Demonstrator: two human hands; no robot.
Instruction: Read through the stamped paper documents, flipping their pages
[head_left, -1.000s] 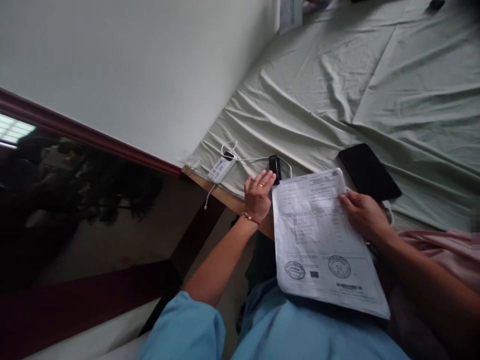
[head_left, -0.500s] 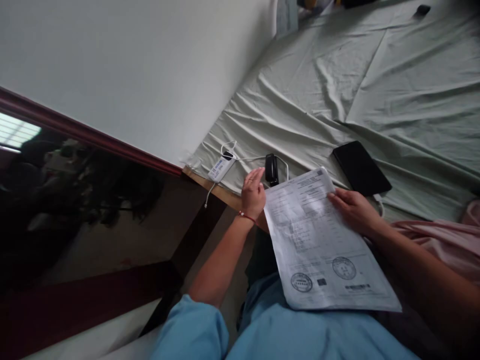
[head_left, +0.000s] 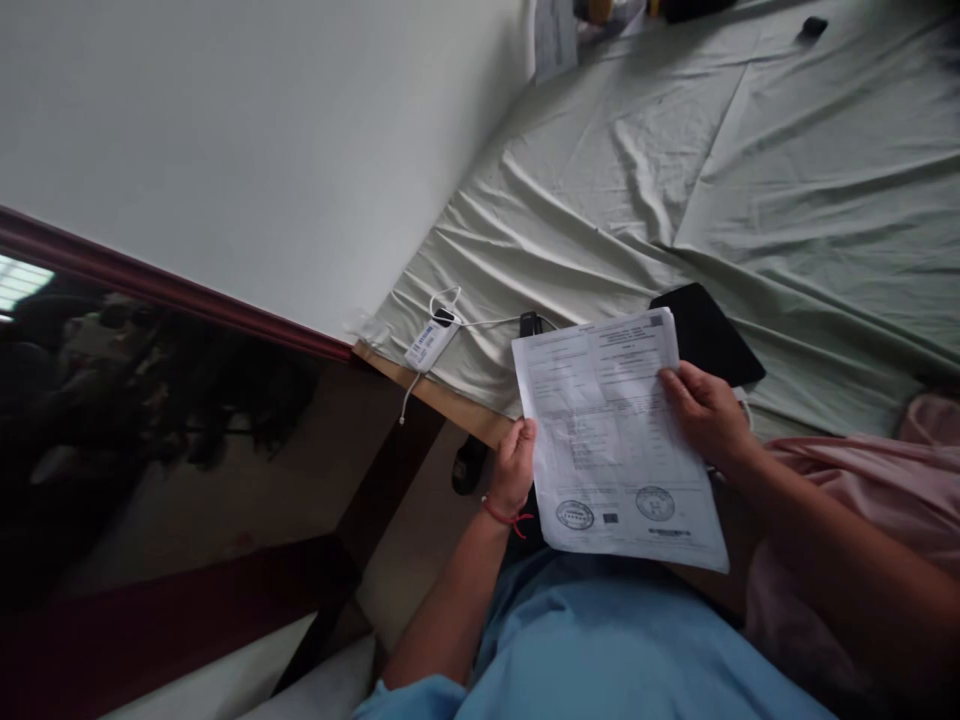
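Holding a sheet of paper (head_left: 611,430) with both hands, the person sits by a bed. The left hand (head_left: 514,465) grips the left edge of the paper, with the fingers curled round it and the thumb on top. A thin red string goes round that wrist. The right hand (head_left: 701,410) is closed on the right edge of the paper, with the fingers lying on the front of the page. The paper is white with rows of small print, and two round stamps sit near its bottom end. It is held up over the person's lap, and its top end reaches over the edge of the bed.

The bed (head_left: 787,190) has a pale green sheet with many wrinkles. A flat black thing (head_left: 712,330), like a tablet or a case, lies on the sheet just behind the top right corner of the paper, and the paper hides part of it. A small white box (head_left: 429,340) with a white cable (head_left: 487,322) lies near the corner of the bed, left of the paper. A small black thing (head_left: 530,324) peeks out just above the top left corner of the paper. A white wall (head_left: 262,150) stands to the left of the bed. The person wears a light blue top (head_left: 600,640), and pink cloth (head_left: 862,490) lies at the right.
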